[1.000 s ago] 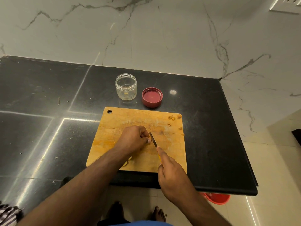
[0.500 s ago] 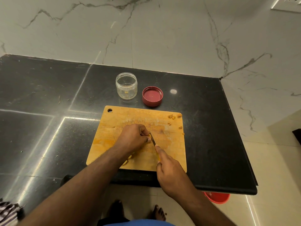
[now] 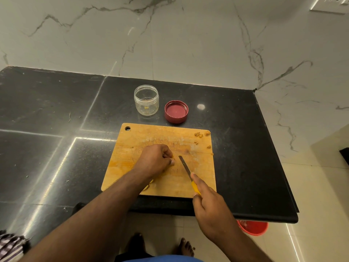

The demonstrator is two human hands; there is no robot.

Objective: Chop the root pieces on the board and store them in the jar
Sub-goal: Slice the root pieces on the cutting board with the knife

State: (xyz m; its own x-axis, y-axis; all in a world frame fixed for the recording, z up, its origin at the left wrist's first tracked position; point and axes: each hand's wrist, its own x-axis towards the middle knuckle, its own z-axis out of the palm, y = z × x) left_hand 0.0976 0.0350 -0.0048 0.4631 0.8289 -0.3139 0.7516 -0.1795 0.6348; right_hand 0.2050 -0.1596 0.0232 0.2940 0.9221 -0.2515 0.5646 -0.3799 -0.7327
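A wooden cutting board (image 3: 132,159) lies on the black counter. My left hand (image 3: 154,161) rests curled at the board's middle and pinches a small orange root piece (image 3: 172,158), mostly hidden under the fingers. My right hand (image 3: 209,207) grips a yellow-handled knife (image 3: 186,168), forefinger along the spine; the blade tip sits just right of the left fingertips. Chopped bits (image 3: 200,134) lie at the board's far right corner. A clear open jar (image 3: 146,100) stands behind the board, with a scrap inside.
A red lid (image 3: 176,111) lies upside down right of the jar. The black counter (image 3: 47,120) ends at a front edge just under my right wrist and at a right edge. A red bucket (image 3: 253,227) stands on the floor below. A marble wall rises behind.
The knife blade has moved a little to the right, away from my left fingertips. My left hand has stayed in place on the root piece.
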